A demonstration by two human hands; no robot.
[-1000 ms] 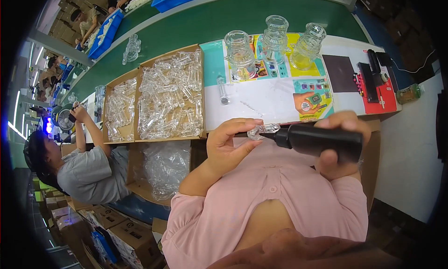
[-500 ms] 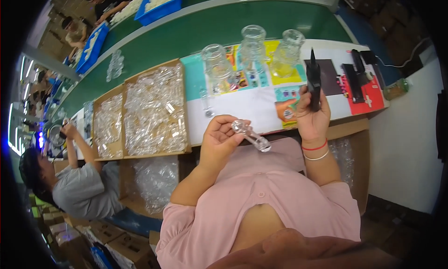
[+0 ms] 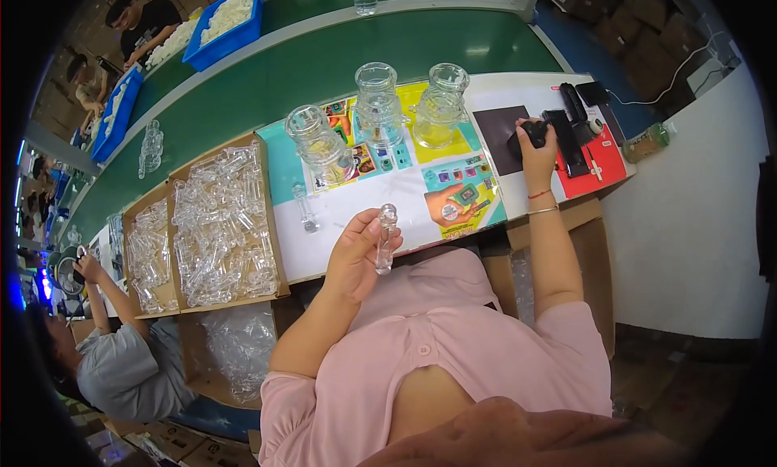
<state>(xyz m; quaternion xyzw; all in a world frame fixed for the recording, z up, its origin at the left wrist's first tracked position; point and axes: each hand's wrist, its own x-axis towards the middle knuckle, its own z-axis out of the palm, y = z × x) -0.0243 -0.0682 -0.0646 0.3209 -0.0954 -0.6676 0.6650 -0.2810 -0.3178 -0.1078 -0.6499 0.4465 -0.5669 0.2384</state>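
Note:
My left hand (image 3: 353, 255) is closed round a short clear tube-shaped piece (image 3: 385, 244) with a rounded, ball-like end, held almost upright over the table's near edge. My right hand (image 3: 537, 158) reaches out to the right, its fingers wrapped on a black handheld tool (image 3: 534, 130) just above a dark mat (image 3: 498, 132). The tool's tip cannot be made out now. Left of the hands, another small clear tube (image 3: 304, 208) lies on the white sheet. Three clear ribbed vessels (image 3: 377, 107) stand in a row behind it.
A two-part cardboard tray (image 3: 279, 265) heaped with clear tubes stands to the left. Beyond the right hand lie a black case (image 3: 566, 143) and a see-through bottle (image 3: 647, 142). A co-worker in grey (image 3: 133, 374) sits at far left. Blue bins (image 3: 229, 50) stand at the back.
My right hand has lowered the pointed black tool from upright toward the dark mat, farther from my body. My left hand has turned the clear tube nearly upright. The whole view has shifted.

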